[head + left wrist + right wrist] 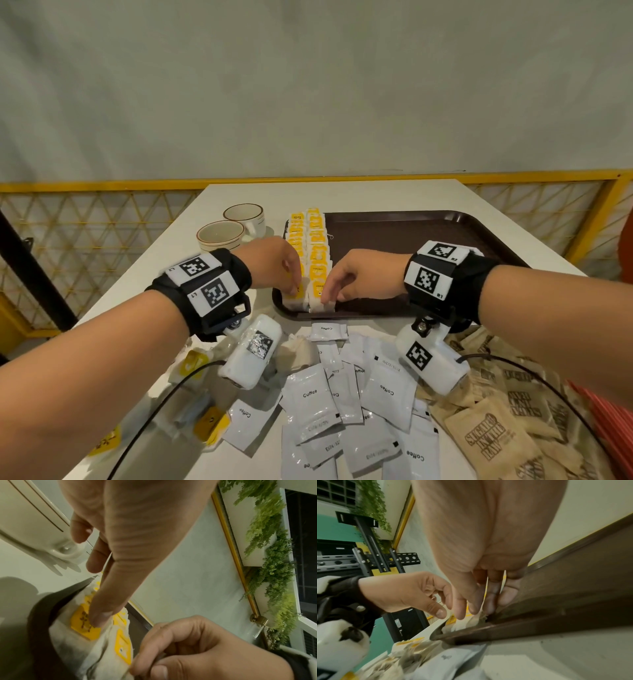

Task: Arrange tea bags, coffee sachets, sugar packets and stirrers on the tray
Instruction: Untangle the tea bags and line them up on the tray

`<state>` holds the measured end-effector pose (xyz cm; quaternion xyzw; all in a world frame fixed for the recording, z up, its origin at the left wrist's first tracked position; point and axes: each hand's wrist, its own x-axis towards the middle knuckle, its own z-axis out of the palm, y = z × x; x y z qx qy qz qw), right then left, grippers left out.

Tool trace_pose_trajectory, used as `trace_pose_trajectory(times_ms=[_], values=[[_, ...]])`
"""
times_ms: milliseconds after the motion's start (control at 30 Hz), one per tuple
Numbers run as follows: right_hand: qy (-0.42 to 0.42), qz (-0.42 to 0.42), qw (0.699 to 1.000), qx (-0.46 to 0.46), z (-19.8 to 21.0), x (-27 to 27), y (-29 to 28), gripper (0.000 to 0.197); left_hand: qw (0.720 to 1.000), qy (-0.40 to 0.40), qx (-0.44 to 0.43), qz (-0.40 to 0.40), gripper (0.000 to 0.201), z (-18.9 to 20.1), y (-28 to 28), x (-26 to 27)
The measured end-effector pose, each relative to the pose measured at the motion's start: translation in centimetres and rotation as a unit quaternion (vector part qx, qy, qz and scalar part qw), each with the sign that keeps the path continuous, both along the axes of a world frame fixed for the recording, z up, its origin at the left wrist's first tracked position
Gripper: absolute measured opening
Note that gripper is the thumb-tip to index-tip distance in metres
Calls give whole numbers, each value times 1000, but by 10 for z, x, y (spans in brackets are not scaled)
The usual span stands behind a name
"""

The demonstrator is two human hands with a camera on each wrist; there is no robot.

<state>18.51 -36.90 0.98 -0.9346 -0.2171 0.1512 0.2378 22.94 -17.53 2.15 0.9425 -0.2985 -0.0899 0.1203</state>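
Two rows of yellow-tagged white paper tea bags (317, 246) at 9 o'clock of dark brown plastic tray (428, 233). R hand (363, 274) pinches nearest bag (322, 301); L hand (274, 262) loose, fingertip (102, 609) pressing tag (82, 628), prob. squaring rows.

1. The tray (428, 233) lies on the table (376, 195), towards its right side.
2. Tea bags (310, 246) sit in two rows on the tray's left end, running from its near rim to its far rim.
3. Two cups (219, 234) stand on the table just left of the tray's far corner, one behind the other.
4. The left hand (270, 262) is at the near end of the left row, and the right hand (363, 274) is at the near end of the right row.
5. Coffee sachets (342, 404) lie heaped on the table before the tray.
6. Sugar packets (507, 411) lie right of the sachets, and loose bags (202, 421) lie left of them.
7. A railing (102, 186) runs behind the table.
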Motion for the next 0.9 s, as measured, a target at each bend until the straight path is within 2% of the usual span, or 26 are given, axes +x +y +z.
trace_pose_trajectory(times_ms=[133, 267, 333, 433, 567, 700, 800, 900], values=[[15, -113, 992, 51, -3, 4, -8, 18, 1000, -1, -18, 20, 10, 3, -1, 0], [40, -244, 953, 174, -13, 10, -5, 21, 997, 36, -69, 24, 14, -1, -13, -11], [57, -275, 934, 223, -17, 12, 1, 19, 999, 25, -45, 17, 15, -5, -21, -14], [68, -296, 916, 262, -19, 16, 9, 23, 999, -21, 0, 39, 12, -6, -26, -10], [56, -314, 910, 264, -17, 19, 13, 23, 996, -9, -34, 79, 14, 0, -25, 4], [60, -316, 908, 268, -15, 18, 13, 24, 996, -3, -44, 78, 14, 1, -25, 13], [76, -299, 914, 261, -12, 15, 13, 28, 998, 25, -33, 40, 16, 4, -21, 11], [42, -253, 942, 216, -1, 6, 12, 35, 994, 69, -77, 14, 10, 16, -2, 3]])
